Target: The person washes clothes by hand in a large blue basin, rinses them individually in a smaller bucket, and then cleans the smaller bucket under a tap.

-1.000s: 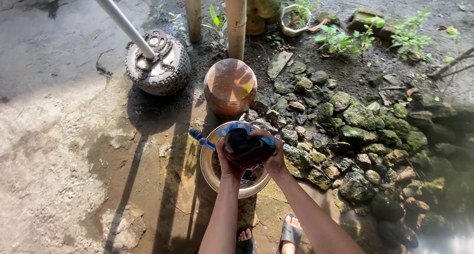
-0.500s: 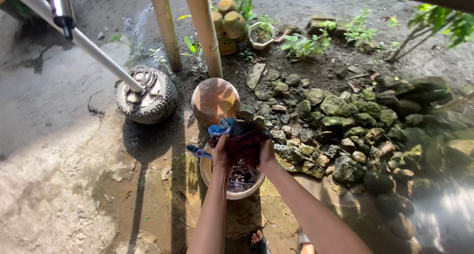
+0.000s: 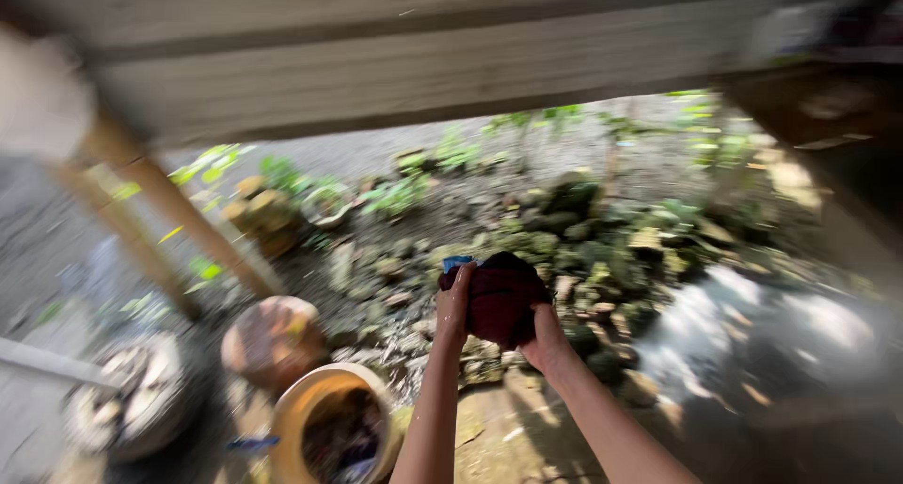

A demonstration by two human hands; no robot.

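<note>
A: Head view, heavy motion blur. What do the hands hold?

B: Both grip one bundle of dark maroon cloth (image 3: 501, 299), raised in front of the body, above the stony ground. A bit of blue fabric (image 3: 457, 262) shows at its upper left edge.

A: Left hand?

B: The left hand (image 3: 454, 305) clasps the bundle's left side, fingers (image 3: 462, 286) curled and pressed together against the cloth, forearm rising from the bottom edge.

A: Right hand?

B: The right hand (image 3: 546, 341) grips the lower right of the bundle from beneath, fingers wrapped into the fabric. How tightly, the blur does not let me tell.

A: What lies below?

B: A round metal basin (image 3: 331, 428) sits low and left of the hands, well apart from the cloth, with dark wet contents inside. Just beside it, up and left, stands a rounded brown clay pot (image 3: 273, 337). Farther left, a small tyre (image 3: 136, 401), blurred.

A: Background?

B: Two bamboo poles (image 3: 188, 222) slant up at left. Mossy stones (image 3: 583, 249) spread behind the hands, green plants (image 3: 395, 194) beyond. A pale roof edge (image 3: 423, 61) fills the top of the frame.
</note>
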